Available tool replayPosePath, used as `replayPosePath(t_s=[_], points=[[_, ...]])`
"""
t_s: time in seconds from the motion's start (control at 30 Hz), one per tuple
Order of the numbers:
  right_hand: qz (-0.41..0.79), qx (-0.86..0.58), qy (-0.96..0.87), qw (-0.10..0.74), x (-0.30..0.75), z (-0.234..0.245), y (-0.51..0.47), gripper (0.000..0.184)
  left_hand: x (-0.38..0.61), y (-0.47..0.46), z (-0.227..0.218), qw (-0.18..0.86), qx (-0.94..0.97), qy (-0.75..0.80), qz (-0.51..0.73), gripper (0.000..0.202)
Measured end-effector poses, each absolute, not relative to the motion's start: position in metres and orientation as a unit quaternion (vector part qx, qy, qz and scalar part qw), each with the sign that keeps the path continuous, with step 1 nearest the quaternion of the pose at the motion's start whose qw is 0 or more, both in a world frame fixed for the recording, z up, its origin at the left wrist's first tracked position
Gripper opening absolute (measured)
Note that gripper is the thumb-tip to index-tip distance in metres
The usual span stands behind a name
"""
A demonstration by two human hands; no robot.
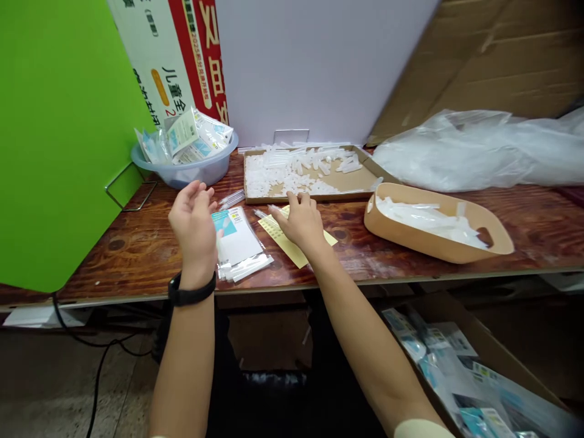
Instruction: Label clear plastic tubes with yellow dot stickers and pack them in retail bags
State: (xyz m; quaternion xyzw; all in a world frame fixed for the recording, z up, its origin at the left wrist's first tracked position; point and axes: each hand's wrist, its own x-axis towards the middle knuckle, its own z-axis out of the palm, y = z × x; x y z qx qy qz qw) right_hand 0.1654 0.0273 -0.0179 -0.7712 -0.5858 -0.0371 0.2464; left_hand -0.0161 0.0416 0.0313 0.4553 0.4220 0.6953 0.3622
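My left hand (194, 228), with a black band on its wrist, is raised above the left side of a stack of clear packets with white and blue cards (244, 240). Its fingers are loosely bent and apart, and nothing shows in them. Over a yellow sticker sheet (292, 248) lies my right hand (302, 222), fingers spread toward the tray. Thin clear plastic pieces (264, 216) lie by its thumb; whether it touches them I cannot tell. Just beyond, a shallow cardboard tray (353, 182) bears many small white and clear plastic pieces (278, 173).
A blue basin (201, 173) of filled packets stands at the back left, beside a green panel (50, 134). To the right are a tan basket (424, 243) of white pieces and a clear plastic sheet (465, 149). Below the table's edge sits a carton (502, 359) of packets.
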Motion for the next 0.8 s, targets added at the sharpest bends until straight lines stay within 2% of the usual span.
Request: replayPosePath(t_s=[0.07, 0.17, 0.23, 0.3, 0.57, 0.8], points=[[-0.047, -0.763, -0.605, 0.223, 0.159, -0.027, 0.029, 0.045, -0.014, 0.068, 0.018, 0.255, 0.518, 0.494, 0.650, 0.024], [-0.054, -0.748, -0.632, 0.194, 0.155, -0.039, 0.031, 0.034, -0.006, 0.103, -0.003, 0.124, 0.654, 0.604, 0.437, 0.028], [-0.051, -0.733, -0.654, 0.182, 0.153, -0.044, 0.031, 0.032, -0.001, 0.117, -0.015, 0.076, 0.701, 0.644, 0.297, 0.028], [-0.053, -0.719, -0.668, 0.184, 0.152, -0.046, 0.032, 0.031, 0.002, 0.124, -0.025, 0.060, 0.716, 0.655, 0.234, 0.025], [-0.065, -0.697, -0.650, 0.296, 0.159, -0.047, 0.031, 0.021, -0.009, 0.136, -0.037, 0.068, 0.713, 0.657, 0.235, 0.019], [0.027, -0.677, -0.595, 0.434, 0.168, -0.052, 0.035, 0.012, -0.014, 0.140, -0.040, 0.104, 0.693, 0.653, 0.289, 0.010]])
